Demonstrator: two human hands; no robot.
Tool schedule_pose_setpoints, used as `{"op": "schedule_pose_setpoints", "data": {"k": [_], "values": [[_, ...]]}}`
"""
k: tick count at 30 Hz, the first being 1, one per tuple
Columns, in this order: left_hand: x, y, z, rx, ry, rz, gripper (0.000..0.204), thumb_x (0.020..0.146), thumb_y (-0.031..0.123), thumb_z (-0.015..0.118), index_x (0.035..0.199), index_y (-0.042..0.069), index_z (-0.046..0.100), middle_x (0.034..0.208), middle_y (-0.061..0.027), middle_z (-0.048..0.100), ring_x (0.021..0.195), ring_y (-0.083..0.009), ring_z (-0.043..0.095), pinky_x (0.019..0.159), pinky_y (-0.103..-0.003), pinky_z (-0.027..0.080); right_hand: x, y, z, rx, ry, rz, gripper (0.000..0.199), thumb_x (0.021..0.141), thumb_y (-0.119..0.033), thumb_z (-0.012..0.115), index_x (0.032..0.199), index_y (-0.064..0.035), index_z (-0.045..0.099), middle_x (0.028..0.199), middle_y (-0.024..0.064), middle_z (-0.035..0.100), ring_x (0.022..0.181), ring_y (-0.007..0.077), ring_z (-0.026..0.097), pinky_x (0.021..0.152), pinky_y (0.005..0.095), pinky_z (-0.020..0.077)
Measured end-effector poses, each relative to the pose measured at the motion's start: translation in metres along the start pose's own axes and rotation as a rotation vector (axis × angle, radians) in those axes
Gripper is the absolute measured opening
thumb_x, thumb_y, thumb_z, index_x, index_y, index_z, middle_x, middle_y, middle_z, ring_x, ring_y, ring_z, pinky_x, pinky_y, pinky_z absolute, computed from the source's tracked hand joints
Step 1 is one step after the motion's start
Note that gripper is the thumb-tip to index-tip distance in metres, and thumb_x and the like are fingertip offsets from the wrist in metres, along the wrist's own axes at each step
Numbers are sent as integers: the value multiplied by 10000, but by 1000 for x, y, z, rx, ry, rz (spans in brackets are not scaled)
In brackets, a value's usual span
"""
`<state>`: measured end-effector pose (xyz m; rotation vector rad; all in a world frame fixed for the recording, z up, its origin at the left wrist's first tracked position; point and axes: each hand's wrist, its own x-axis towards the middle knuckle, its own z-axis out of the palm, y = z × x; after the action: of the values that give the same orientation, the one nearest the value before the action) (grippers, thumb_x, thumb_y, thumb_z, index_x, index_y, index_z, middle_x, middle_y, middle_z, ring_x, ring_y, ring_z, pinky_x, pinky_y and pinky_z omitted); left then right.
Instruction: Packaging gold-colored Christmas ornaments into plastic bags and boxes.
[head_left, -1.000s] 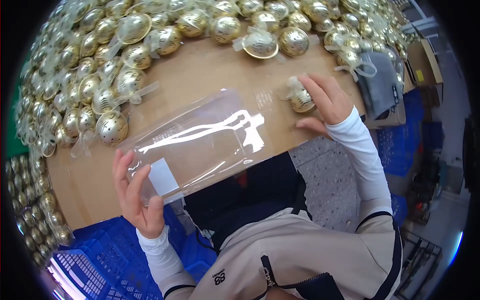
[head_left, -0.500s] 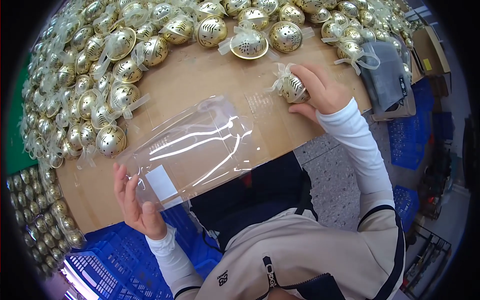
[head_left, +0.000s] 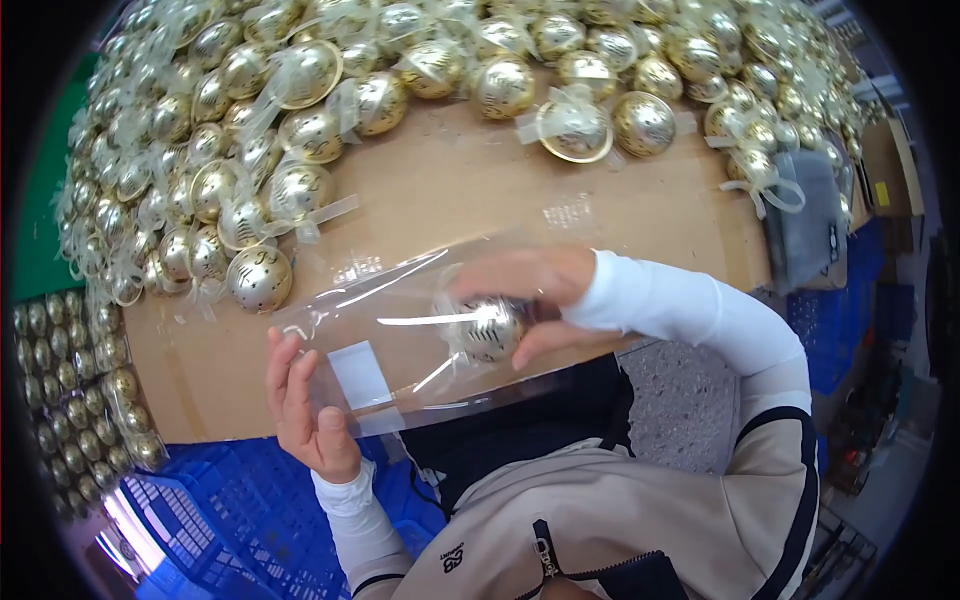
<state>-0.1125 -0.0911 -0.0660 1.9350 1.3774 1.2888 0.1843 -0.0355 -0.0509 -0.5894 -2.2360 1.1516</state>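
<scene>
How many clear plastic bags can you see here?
1: the clear plastic bag is over the table edge, held by the left hand, while the right hand pushes a gold ball inside. Others may be hidden.

A brown cardboard-coloured tabletop (head_left: 440, 190) fills the centre of the view. Gold ball ornaments with sheer ribbons (head_left: 300, 130) are heaped along its far and left edges. A blue plastic crate (head_left: 230, 500) stands below the near edge, at lower left. A grey cloth (head_left: 805, 215) lies on the right end of the tabletop. Speckled grey floor (head_left: 665, 400) shows at the right. Lighting is even.
</scene>
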Motion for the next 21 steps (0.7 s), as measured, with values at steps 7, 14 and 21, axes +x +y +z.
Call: {"op": "schedule_pose_setpoints", "data": {"k": [7, 14, 21], "values": [[5, 1, 0, 41, -62, 52, 492, 854, 373, 542, 1099, -52, 577, 1184, -202, 534, 1181, -389, 444, 986, -482, 323, 54, 8, 34, -328, -17, -180, 779, 689, -358, 700, 1278, 37, 378, 1088, 222, 542, 895, 361, 578, 743, 421, 483], [8, 1, -4, 132, -92, 187, 408, 782, 271, 602, 1078, -9, 622, 1167, -154, 568, 1174, -388, 457, 861, -470, 363, 96, 2, 65, -561, 73, 77, 509, 667, -418, 698, 908, -11, 510, 731, 97, 560, 634, 249, 613, 494, 334, 470], [6, -2, -3, 152, -53, 165, 390, 746, 222, 618, 1081, 22, 631, 1161, -120, 585, 1186, -338, 465, 922, -472, 324, 83, -4, 42, -401, -110, 162, 543, 687, -155, 717, 1153, -6, 480, 989, 180, 571, 892, 341, 571, 730, 388, 468]]}}
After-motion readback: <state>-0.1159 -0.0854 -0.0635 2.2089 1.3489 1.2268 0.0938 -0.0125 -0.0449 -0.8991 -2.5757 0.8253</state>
